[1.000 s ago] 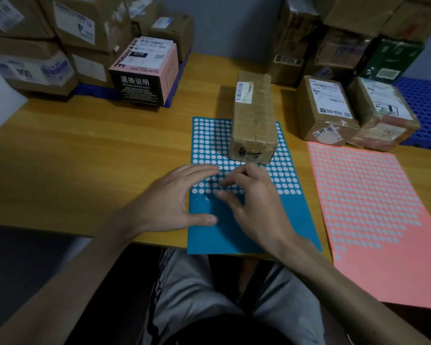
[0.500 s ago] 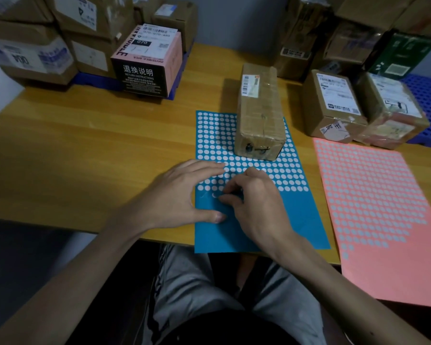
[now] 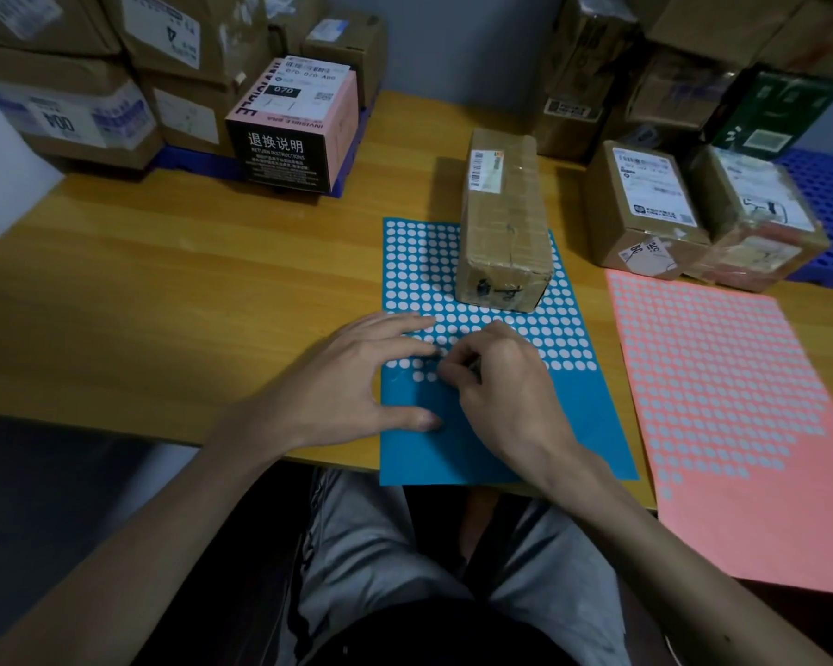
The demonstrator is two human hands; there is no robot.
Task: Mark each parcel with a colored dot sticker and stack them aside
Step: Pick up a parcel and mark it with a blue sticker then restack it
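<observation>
The pink-and-black box (image 3: pixel 289 132) near the tabletop's (image 3: pixel 164 281) far edge is showing "退换说明" and "RETURN INSTRUCTIONS" in white on its black front, "INVISIBLE BRA" along the pink strip above, and "070" on its top label (image 3: pixel 304 86). The carton (image 3: pixel 68 117) at the far left corner is carrying an upside-down "004". Print elsewhere is staying too blurred to read.

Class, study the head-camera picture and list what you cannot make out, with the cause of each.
1. Head view: whether the right hand pinches a dot; its curled fingers cover the spot on the blue sheet.
2. Head view: dots under the long parcel resting on that sheet.
3. Head view: the lower right corner of the pink sheet, cut by the frame edge.
4. Head view: the shipping label print, small and blurred.
</observation>
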